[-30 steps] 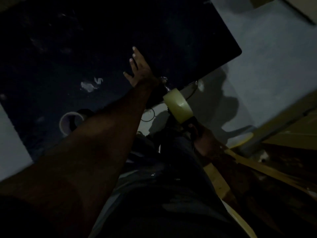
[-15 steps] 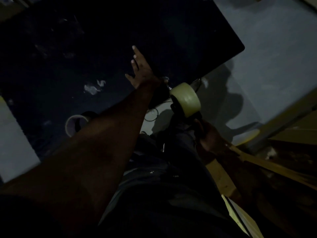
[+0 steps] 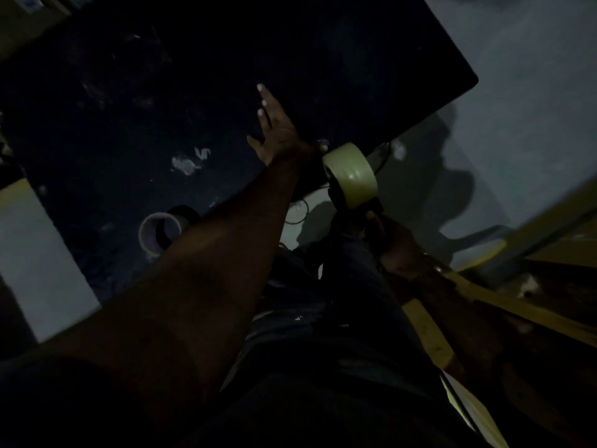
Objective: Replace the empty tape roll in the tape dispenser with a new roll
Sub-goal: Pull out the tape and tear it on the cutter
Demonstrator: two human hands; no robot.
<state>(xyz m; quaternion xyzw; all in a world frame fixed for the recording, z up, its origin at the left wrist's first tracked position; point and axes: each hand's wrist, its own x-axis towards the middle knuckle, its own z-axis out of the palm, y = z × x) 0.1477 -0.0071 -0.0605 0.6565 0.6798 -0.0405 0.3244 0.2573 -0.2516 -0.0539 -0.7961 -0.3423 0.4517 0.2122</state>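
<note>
No writing is legible in this dim light. My right hand (image 3: 395,245) is closed around the dispenser (image 3: 358,202) handle, holding it just off the table (image 3: 355,59) edge, long axis rising toward the table, with the roll (image 3: 352,174) at its top end. My left hand (image 3: 276,132) lies flat, fingers spread, on the table, gripping nothing. The empty core (image 3: 160,232) lies on the table beside my forearm.

Left hand (image 3: 277,130): arm outstretched, fingers spread flat; right hand (image 3: 395,244): lowered, fingers curled in a grip.
</note>
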